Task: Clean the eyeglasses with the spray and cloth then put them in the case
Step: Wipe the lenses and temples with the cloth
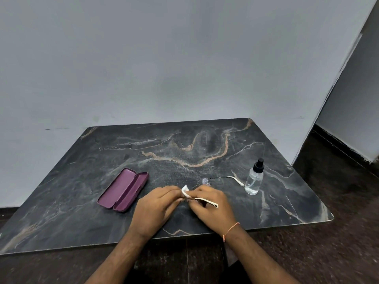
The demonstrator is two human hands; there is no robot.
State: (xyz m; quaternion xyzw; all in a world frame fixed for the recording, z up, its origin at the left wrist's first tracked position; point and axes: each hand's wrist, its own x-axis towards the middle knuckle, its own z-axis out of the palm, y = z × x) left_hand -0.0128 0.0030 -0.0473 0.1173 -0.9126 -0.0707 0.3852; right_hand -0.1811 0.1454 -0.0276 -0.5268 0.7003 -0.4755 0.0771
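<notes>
The eyeglasses (207, 182) have a thin dark frame and white temple tips, and I hold them just above the dark marble table (184, 152). My right hand (211, 206) grips the frame near one temple, whose white tip sticks out past my knuckles. My left hand (158, 206) pinches a small white cloth (185, 191) against the near lens, which my fingers hide. The far lens and the other temple reach toward the spray bottle (254, 179). A purple case (124, 189) lies open to the left.
The clear spray bottle with a black nozzle stands upright right of my hands. A grey wall rises behind the table. Dark floor shows in front and on the right, with a wall corner at far right.
</notes>
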